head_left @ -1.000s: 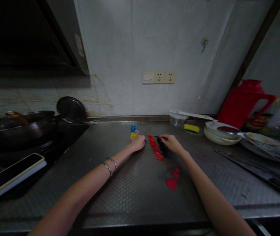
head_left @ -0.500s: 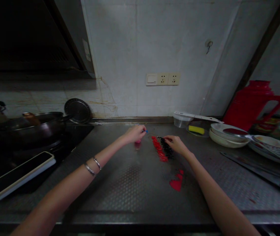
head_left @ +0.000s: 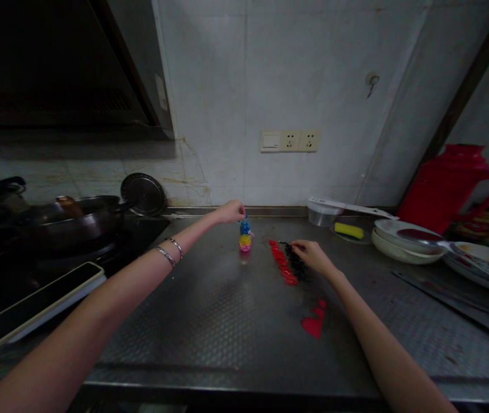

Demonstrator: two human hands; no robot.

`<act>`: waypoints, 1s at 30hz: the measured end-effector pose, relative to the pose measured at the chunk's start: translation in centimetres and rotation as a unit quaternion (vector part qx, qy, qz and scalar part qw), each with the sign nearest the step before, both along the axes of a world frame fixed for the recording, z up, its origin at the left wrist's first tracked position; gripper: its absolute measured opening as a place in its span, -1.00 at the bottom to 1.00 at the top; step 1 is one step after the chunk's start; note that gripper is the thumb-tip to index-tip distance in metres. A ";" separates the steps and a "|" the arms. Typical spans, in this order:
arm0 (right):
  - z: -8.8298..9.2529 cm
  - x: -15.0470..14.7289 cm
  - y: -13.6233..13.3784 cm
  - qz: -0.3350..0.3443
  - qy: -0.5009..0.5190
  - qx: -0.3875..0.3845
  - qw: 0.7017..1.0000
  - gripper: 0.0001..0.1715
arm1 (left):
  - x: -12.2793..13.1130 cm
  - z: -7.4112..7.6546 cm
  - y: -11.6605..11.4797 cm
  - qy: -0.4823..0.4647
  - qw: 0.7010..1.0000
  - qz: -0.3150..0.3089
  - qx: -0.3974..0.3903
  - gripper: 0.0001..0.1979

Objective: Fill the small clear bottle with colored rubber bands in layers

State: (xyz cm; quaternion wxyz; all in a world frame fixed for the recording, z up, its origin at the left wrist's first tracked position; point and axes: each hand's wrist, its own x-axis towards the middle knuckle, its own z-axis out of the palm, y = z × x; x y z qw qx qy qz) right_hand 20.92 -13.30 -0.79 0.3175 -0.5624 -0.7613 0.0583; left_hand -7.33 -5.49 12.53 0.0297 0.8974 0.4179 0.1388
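My left hand (head_left: pixel 231 211) is pinched over the mouth of a small clear bottle (head_left: pixel 245 236), with a bit of blue, probably a small blue piece, at its fingertips. Upright on the metal counter, the bottle shows blue, yellow and pink layers inside. My right hand (head_left: pixel 312 256) has its fingers closed at the edge of a row of small black pieces (head_left: pixel 296 265); what they pinch is hidden. Alongside lies a row of small red pieces (head_left: pixel 284 263). Closer to me are flat red heart-shaped pieces (head_left: pixel 313 322).
At left are a phone-like slab (head_left: pixel 40 307) and a pan (head_left: pixel 85 221) on the stove. At right stand a clear tub (head_left: pixel 324 215), a yellow sponge (head_left: pixel 348 231), stacked bowls (head_left: pixel 403 246), a knife (head_left: pixel 454 307) and a red thermos jug (head_left: pixel 446 189).
My left hand has moved left and up, bringing the blue bit to the bottle's mouth and uncovering the bottle. My right hand stays at the black row. The view has shifted slightly.
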 end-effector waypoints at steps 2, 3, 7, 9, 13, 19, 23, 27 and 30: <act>0.0 0.0 0.0 0.001 -0.001 -0.002 1.000 -0.66 | 0.4 -0.1 0.3 0.008 1.000 -0.007 -0.009 -0.74; 0.1 0.0 0.0 0.002 -0.002 -0.003 1.000 -0.66 | 0.5 0.0 0.4 0.012 1.000 -0.011 -0.014 -0.74; 0.0 0.0 0.1 0.001 -0.003 -0.004 1.000 -0.67 | 0.9 0.4 0.6 0.024 0.999 -0.008 -0.045 -0.74; 0.0 0.0 0.1 0.002 -0.005 -0.002 1.000 -0.67 | 1.1 0.6 0.6 0.029 0.997 0.001 -0.067 -0.76; -0.1 -0.1 0.2 0.004 -0.006 0.000 1.000 -0.68 | 1.4 1.0 0.5 0.043 0.995 -0.002 -0.094 -0.81; 0.0 -0.2 0.0 0.007 -0.012 0.000 1.000 -0.68 | 1.4 1.1 1.0 0.043 0.991 -0.032 -0.122 -0.84; -0.1 -0.1 0.1 0.009 -0.014 0.004 1.000 -0.69 | 1.3 1.0 1.4 0.045 0.992 -0.045 -0.110 -0.80; -0.3 0.0 0.3 0.009 -0.008 0.002 1.000 -0.68 | 1.1 1.1 1.2 0.043 0.993 -0.042 -0.105 -0.80; -0.3 0.0 0.3 0.008 -0.006 -0.002 1.000 -0.68 | 0.9 1.3 0.8 0.027 0.993 -0.038 -0.111 -0.81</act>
